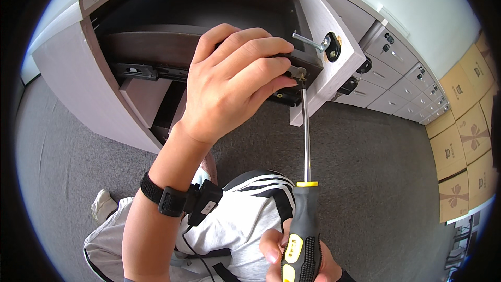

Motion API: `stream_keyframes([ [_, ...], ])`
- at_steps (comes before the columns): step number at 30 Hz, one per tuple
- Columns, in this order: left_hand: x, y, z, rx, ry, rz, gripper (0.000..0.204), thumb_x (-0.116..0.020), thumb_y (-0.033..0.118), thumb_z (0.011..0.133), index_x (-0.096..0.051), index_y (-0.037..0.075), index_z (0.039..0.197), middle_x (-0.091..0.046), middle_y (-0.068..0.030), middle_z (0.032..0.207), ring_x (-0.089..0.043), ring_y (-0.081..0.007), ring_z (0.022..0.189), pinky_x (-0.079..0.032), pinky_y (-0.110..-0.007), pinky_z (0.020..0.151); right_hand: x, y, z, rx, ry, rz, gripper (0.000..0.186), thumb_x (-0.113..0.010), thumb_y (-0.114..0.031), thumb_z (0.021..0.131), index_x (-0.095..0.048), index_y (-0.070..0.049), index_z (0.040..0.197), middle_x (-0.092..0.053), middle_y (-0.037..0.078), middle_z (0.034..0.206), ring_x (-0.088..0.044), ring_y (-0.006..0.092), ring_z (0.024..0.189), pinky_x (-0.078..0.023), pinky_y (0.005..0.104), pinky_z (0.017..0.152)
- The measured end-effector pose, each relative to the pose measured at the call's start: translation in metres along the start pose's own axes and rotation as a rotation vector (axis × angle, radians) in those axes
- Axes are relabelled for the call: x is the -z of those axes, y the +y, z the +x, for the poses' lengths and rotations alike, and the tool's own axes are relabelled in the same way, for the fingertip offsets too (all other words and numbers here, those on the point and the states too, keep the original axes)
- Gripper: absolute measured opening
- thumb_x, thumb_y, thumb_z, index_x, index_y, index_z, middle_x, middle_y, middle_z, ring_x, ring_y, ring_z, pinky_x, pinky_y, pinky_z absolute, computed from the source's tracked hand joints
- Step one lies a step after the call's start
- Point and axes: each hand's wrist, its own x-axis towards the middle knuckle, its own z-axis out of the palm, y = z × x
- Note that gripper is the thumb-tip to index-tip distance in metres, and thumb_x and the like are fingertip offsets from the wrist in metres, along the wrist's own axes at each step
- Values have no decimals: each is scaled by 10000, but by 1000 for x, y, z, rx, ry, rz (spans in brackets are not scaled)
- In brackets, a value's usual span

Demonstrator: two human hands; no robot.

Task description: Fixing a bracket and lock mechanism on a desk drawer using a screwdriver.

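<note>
My left hand (237, 75) is closed at the front edge of a dark brown drawer (143, 44), its fingertips pinching around a small metal fitting (298, 71). My right hand (297, 258) grips a grey and yellow screwdriver (306, 214), whose long shaft reaches up to that fitting beside the thumb. Just right of the fitting, a pale wood drawer front panel (331, 15) carries a black lock plate (333, 52) with a metal rod sticking out toward the left. A black slide rail (135, 71) runs along the drawer's side, partly hidden by my left hand.
The pale cabinet body (73, 89) surrounds the drawer on the left. A row of pale drawer units (396, 89) with locks lines the upper right. Stacked cardboard boxes (449, 154) stand at the far right. My legs (250, 214) are below on the grey carpet (370, 177).
</note>
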Motion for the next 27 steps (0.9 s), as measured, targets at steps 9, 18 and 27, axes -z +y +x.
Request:
stream_keyframes([
  [9, -1, -3, -1, -30, 15, -10, 294, -797, 186, 635, -625, 130, 866, -688, -34, 971, -634, -197, 952, -420, -345, 867, 10, 6, -2, 50, -84, 71, 612, -741, -199, 773, -391, 30, 1220, -367, 165, 1156, -489, 117, 475, -393, 192, 356],
  [18, 0, 0, 2, 5, 0, -33, 297, -801, 184, 633, -624, 123, 863, -688, -43, 975, -637, -197, 941, -415, -349, 861, 27, 14, -8, 60, -120, 114, 657, -752, -223, 784, -371, 2, 1270, -375, 150, 1170, -486, 111, 483, -386, 191, 357],
  [27, 5, 0, 2, 42, -28, -65, 305, -805, 155, 618, -629, 104, 862, -688, -47, 975, -640, -195, 923, -399, -340, 865, 12, 4, -10, 12, -28, 96, 714, -775, -161, 759, -347, -9, 1309, -375, 145, 1171, -485, 114, 480, -388, 200, 363],
])
